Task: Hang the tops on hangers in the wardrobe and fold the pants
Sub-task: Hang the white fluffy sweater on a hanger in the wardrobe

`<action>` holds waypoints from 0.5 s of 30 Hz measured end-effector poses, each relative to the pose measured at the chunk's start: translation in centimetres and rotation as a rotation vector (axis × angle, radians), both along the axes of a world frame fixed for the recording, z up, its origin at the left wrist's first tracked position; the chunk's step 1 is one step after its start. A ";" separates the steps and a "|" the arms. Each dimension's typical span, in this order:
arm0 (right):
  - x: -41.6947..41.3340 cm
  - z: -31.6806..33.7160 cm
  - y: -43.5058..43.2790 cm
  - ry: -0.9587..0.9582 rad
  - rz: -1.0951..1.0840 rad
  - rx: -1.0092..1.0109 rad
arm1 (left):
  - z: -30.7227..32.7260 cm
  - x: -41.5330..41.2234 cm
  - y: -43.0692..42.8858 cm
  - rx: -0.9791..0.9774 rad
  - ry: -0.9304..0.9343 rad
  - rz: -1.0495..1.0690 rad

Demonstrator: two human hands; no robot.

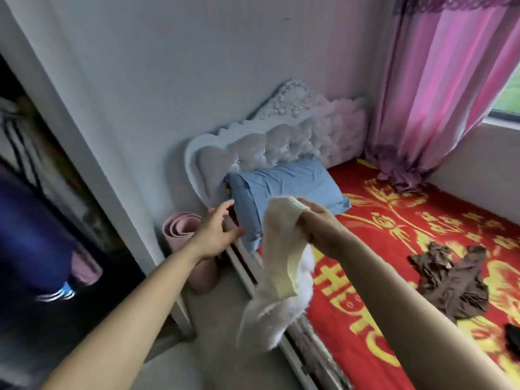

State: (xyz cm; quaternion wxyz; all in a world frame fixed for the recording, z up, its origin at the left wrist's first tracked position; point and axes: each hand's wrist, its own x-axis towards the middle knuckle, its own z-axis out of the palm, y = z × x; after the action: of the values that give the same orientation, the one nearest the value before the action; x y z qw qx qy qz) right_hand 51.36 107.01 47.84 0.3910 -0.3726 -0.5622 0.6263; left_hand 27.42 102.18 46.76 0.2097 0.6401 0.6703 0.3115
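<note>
My right hand [318, 225] grips the top edge of a cream knitted top [278, 249] with a white fluffy part hanging below, held up over the bed's near edge. My left hand [218, 230] is stretched out to the left of the top, fingers spread, holding nothing and not touching the cloth. A crumpled brown garment [453, 288] lies on the red bedspread at the right. A dark garment [512, 340] shows at the right edge. The open wardrobe [42, 220] at the left holds hanging clothes, among them a dark blue one with white stripes.
The bed [394, 347] has a red and gold cover, a blue pillow [284, 198] and a white tufted headboard [281, 139]. A rolled pink mat [180, 229] stands between wardrobe and bed. Pink curtains [439, 88] hang at the right by the window.
</note>
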 end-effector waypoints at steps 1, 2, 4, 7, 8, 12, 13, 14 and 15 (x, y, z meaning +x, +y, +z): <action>-1.0 0.5 -0.4 -0.002 0.096 0.020 | 0.2 -0.9 -0.9 -0.001 0.093 0.017; -1.9 0.9 -0.7 0.003 0.174 0.033 | 0.1 -1.6 -1.6 -0.017 0.159 0.026; -3.5 1.5 -1.1 0.052 0.296 0.038 | 0.0 -2.0 -3.1 -0.056 0.155 0.002; -5.7 1.6 -1.4 0.110 0.373 0.065 | -0.9 -1.3 -5.2 0.055 -0.085 0.031; -6.4 1.3 -1.5 0.078 0.356 0.091 | -1.2 -1.3 -6.0 0.129 -0.181 0.118; -8.3 -1.8 -2.3 -0.037 0.277 0.095 | -2.5 -2.7 -9.0 0.324 -0.335 0.450; -8.7 -2.7 -2.7 -0.083 0.318 0.075 | -2.5 -3.3 -9.9 0.331 -0.330 0.489; -9.0 -3.4 -3.0 -0.133 0.395 0.035 | -2.4 -4.0 -10.8 0.335 -0.312 0.523; -9.4 -4.1 -3.4 -0.197 0.502 -0.005 | -2.1 -4.9 -11.7 0.356 -0.299 0.562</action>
State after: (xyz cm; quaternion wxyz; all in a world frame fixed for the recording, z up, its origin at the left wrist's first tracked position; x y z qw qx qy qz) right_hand 41.92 103.59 43.72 0.1659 -0.2814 -0.6710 0.6657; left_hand 22.56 90.52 44.71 0.0967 0.4046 0.7174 0.5588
